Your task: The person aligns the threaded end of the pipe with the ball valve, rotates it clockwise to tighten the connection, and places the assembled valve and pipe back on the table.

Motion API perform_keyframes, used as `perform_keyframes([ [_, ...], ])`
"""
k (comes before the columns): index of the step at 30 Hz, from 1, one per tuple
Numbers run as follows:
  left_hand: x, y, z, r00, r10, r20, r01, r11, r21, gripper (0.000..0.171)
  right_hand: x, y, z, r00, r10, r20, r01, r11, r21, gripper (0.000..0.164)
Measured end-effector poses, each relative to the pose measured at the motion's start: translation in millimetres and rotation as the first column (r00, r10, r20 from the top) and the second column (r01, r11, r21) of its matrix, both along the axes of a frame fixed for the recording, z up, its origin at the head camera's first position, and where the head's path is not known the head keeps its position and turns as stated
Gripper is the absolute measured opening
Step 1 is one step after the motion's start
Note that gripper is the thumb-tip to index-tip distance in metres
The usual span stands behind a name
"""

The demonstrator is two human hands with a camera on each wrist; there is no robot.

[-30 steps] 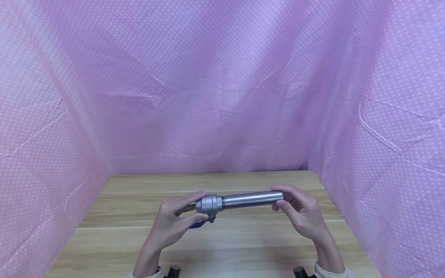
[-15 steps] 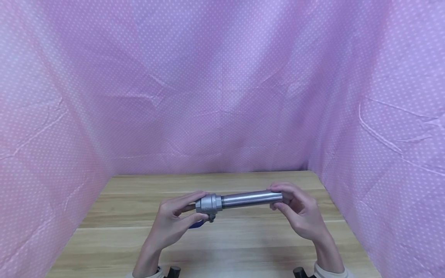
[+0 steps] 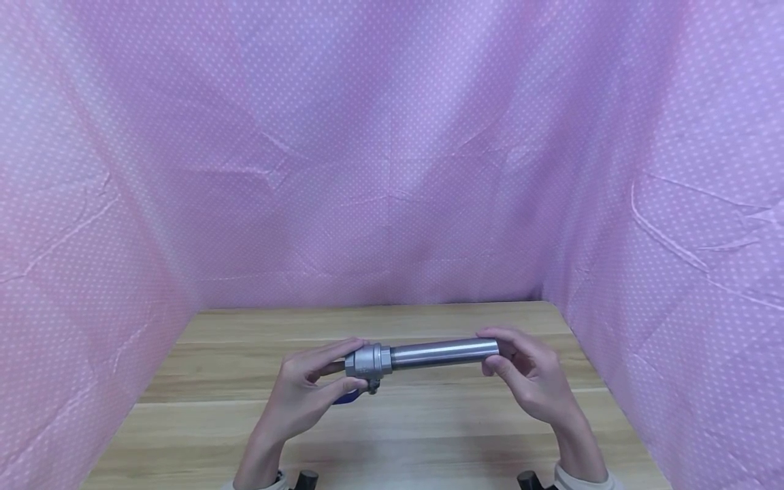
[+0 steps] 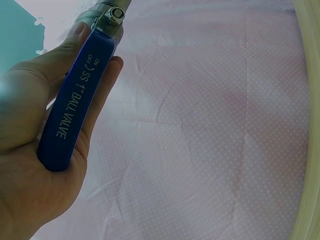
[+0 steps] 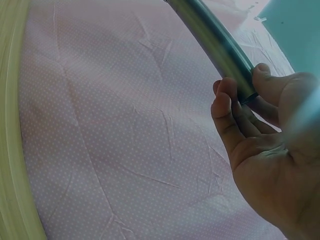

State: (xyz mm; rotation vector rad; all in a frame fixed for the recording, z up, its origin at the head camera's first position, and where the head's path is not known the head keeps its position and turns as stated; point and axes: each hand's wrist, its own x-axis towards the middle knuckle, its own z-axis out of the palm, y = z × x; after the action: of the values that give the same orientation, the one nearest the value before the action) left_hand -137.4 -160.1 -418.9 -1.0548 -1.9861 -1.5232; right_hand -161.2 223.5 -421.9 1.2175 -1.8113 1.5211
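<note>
Pipe, axis roughly nine-to-three o'clock, lies toward nine from right hand pinching its end; left hand grips valve.

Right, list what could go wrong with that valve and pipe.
The pipe might slip, since the right hand holds only its outer end with the fingers. The blue lever might get pushed round, since it lies along the palm of the left hand, which grips the valve.
</note>
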Motion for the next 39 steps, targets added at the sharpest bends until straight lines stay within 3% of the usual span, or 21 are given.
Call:
perform_keyframes([
  [7,-0.1,-0.7,0.6,1.000,0.020,0.003,-0.020,1.000,-0.014,0.059,0.9,-0.2,2.7,0.999,0.018,0.033,-0.018,1.000,0.009,0.054],
  [14,0.7,-0.1,0.6,1.000,0.020,0.013,-0.020,1.000,-0.001,0.059,-0.6,-2.1,2.3,0.991,0.130,0.022,-0.129,0.991,-0.043,0.059],
  [25,0.2,0.4,0.6,1.000,0.011,0.003,-0.011,1.000,0.002,0.060,-0.7,0.7,0.2,0.997,0.079,0.007,-0.079,0.996,-0.030,0.057],
  [33,-0.4,1.8,1.3,1.000,-0.004,-0.001,0.004,1.000,0.002,0.060,0.2,1.1,0.7,0.999,0.034,0.002,-0.034,0.999,-0.018,0.046],
  [39,-1.5,3.0,1.4,1.000,-0.004,-0.003,0.004,1.000,0.006,0.060,1.3,-0.4,2.8,1.000,0.015,0.014,-0.015,1.000,-0.009,0.054],
])
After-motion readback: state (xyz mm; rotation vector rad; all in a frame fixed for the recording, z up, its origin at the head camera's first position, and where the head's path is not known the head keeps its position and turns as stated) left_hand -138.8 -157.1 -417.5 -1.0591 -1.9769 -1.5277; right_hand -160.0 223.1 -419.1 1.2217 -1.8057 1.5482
